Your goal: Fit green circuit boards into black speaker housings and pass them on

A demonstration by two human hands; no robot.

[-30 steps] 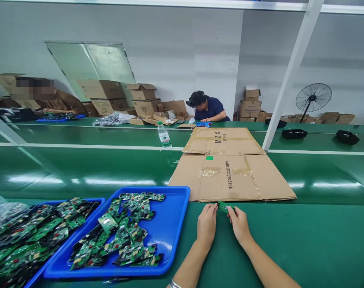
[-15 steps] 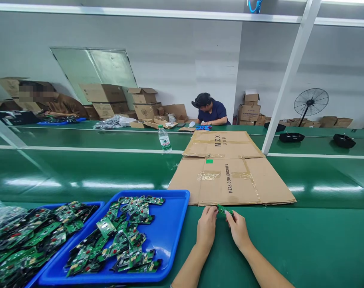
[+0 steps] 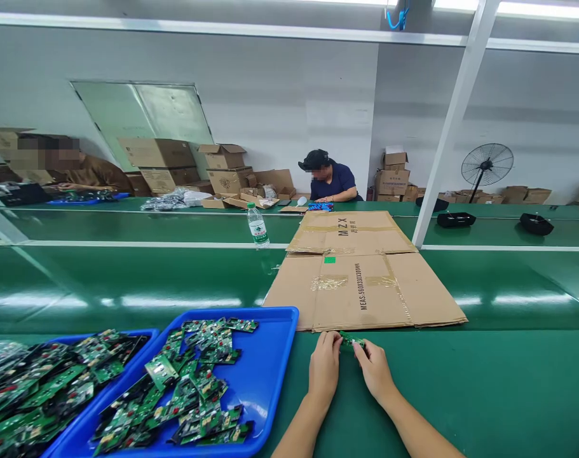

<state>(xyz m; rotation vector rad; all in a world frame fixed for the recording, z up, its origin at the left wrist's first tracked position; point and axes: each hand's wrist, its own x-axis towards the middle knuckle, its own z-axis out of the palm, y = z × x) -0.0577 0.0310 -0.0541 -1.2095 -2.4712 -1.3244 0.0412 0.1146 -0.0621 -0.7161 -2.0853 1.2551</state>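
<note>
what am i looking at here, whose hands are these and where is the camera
No machine is doing the handling: these are a person's bare hands. All three pictures come from one camera worn on that person's head, looking forward and down; the last is the current one. The left hand and right hand hold a small green circuit board between them, above a green work surface. To the left, a blue tray holds more boards. Just beyond the hands lies flattened cardboard.

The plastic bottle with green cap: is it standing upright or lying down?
Upright: the bottle has its capped neck on top and its base down.
</note>
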